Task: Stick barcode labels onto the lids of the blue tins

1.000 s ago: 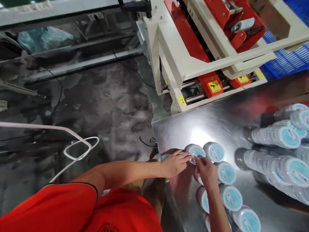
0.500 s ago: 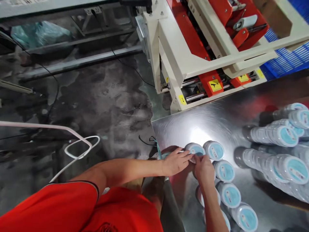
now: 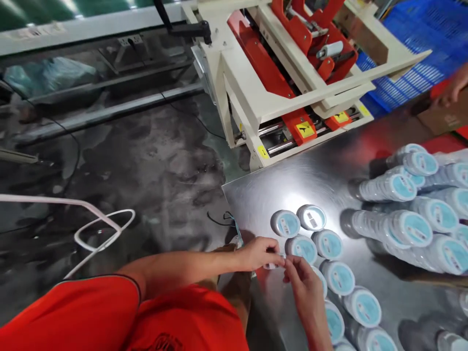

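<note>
Nearest me, the left hand [image 3: 259, 253] pinches a small clear strip [image 3: 272, 266], and the right hand [image 3: 305, 282] has its fingertips at the strip's edge; whether they grip it, I can't tell. Held by the table's [image 3: 263, 192] near edge, off any lid, it suggests unfinished work. Just beyond, the closer jars [image 3: 301, 248] show small labels on their readable lids, so those look done. Farther off, the stacks [image 3: 413, 228] seem labelled too; hidden lids leave the remainder uncertain
</note>
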Tool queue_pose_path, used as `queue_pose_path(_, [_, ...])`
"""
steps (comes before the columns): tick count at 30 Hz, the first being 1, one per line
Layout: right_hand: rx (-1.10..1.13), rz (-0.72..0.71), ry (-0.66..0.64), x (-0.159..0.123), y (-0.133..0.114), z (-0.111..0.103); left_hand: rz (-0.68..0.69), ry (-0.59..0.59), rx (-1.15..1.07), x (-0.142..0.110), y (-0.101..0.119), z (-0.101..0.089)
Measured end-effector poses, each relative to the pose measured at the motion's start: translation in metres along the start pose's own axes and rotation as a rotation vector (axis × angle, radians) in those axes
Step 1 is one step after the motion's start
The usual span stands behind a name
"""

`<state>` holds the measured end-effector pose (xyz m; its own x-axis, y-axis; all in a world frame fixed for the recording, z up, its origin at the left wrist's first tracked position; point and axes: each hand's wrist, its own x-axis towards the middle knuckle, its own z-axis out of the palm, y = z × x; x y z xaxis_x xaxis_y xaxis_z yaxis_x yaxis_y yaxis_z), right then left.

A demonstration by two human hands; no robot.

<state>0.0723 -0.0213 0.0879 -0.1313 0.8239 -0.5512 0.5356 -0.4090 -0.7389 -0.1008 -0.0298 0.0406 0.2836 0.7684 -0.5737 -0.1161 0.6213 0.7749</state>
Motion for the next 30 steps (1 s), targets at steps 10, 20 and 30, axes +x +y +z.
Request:
queue_pose_path(10, [-0.025, 0.082, 0.131, -0.024, 0.039, -0.003, -0.004, 0.015, 0.377, 0.003, -0.008, 0.032])
queue_pose_path(20, [-0.250, 0.007, 0.340, -0.007, 0.066, -0.025, -0.014, 0.026, 0.510, 0.011, -0.018, 0.044])
queue_pose_path(30, [-0.336, 0.021, 0.109, 0.064, 0.062, -0.055, 0.700, -0.150, 1.161, 0.044, -0.043, 0.036])
